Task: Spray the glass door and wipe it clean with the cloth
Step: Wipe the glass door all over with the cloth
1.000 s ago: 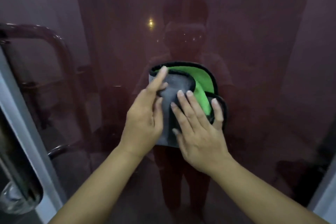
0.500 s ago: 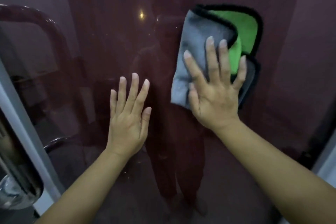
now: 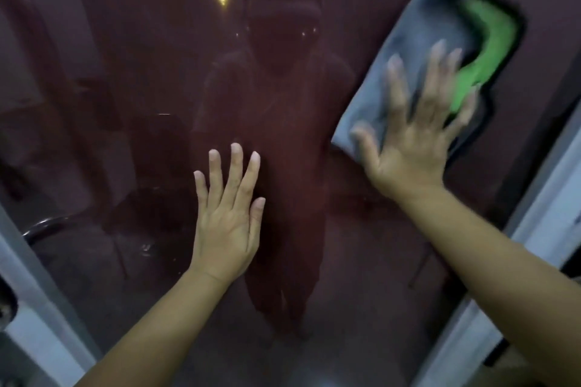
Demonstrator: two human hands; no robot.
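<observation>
The grey-and-green microfibre cloth [image 3: 418, 50] has been swept up and right across the glass door [image 3: 283, 104] since a second ago, so wiping is judged well underway. It's pinned flat near the door's right edge under the right hand [image 3: 415, 138], fingers [image 3: 437, 72] spread straight, nothing gripped. The left hand [image 3: 228, 217] has been moved off it and is pressed flat on bare glass.

I count one dark reflective glass door [image 3: 132, 78], one folded grey-and-green microfibre cloth [image 3: 418, 50] at two o'clock, and my two bare hands: left hand [image 3: 228, 223], right hand [image 3: 415, 148].
</observation>
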